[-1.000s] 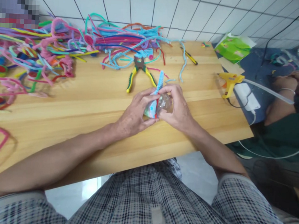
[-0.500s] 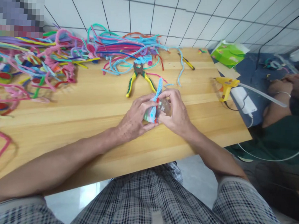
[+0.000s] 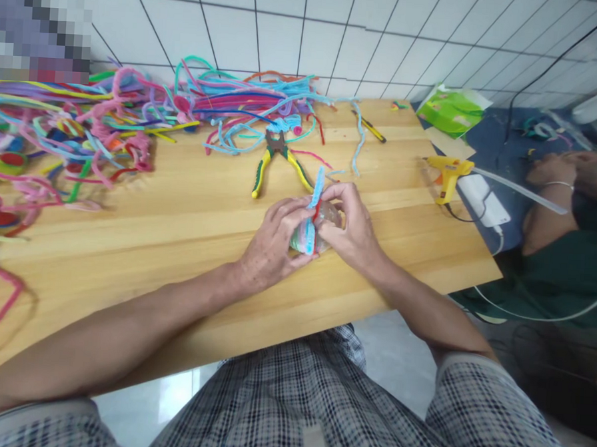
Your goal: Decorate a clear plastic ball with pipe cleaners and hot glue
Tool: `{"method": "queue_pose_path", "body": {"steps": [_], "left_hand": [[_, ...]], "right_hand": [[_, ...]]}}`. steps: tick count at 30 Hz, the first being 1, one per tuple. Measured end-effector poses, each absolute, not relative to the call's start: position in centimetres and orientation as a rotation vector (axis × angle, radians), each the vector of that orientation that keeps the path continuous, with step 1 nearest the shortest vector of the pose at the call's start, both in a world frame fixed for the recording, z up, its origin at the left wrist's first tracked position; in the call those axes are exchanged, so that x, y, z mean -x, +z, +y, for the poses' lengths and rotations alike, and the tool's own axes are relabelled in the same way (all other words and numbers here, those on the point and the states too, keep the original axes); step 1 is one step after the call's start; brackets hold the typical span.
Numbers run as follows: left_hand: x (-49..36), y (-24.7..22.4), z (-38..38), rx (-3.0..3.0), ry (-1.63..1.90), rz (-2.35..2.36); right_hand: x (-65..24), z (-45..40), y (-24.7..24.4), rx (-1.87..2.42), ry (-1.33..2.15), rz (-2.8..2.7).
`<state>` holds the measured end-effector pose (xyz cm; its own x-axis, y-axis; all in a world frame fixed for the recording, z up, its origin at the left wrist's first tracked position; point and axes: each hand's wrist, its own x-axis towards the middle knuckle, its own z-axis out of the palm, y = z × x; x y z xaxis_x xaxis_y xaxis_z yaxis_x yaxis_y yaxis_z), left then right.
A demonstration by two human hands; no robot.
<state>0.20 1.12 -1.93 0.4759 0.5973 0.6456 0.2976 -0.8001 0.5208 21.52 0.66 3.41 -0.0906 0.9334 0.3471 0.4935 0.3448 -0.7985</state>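
Just in front of me, over the wooden table, is a small rounded craft piece (image 3: 331,216) with a see-through, dome-like right side. A light-blue fuzzy pipe cleaner strip (image 3: 318,188) runs across it and sticks up at the top, with a thin red strip beside it. My left hand (image 3: 276,239) is wrapped round the left side, where pale green and pink show between the fingers. On the other side, my right hand (image 3: 353,226) is curled, thumb and fingertips at the dome and the red strip. The fingers hide much of the piece.
Behind the hands lie yellow-green pliers (image 3: 276,159) with spread handles. A heap of pipe cleaners (image 3: 119,111) covers the back left. A utility knife (image 3: 375,130) and yellow glue gun (image 3: 448,175) lie toward the right, with a white power bank (image 3: 484,200). Another person's arms (image 3: 555,180) are far right.
The craft piece has turned a little in my hands, and its blue strip now stands slightly lower in view. My right fingertips have shifted on the dome near the red strip.
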Motion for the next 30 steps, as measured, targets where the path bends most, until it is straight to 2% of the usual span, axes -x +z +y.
{"method": "queue_pose_path", "body": {"steps": [8,20,27,30], "left_hand": [[-0.4,-1.2,0.9,-2.466,1.311,0.769],[0.6,-0.6,1.1,-2.502,1.223,0.757],[2.6,0.9,3.2,-2.145,0.878,0.477],[2.9,1.2,3.9,-1.809,0.834,0.521]], "right_hand": [[-21.4,0.5,3.4,1.256,0.564,-1.746],[-22.4,0.8,3.5,1.029,0.376,-1.955],[-22.5,0.6,3.0,1.111,0.305,-1.916],[-22.1,0.4,2.8,1.083,0.263,-1.905]]}}
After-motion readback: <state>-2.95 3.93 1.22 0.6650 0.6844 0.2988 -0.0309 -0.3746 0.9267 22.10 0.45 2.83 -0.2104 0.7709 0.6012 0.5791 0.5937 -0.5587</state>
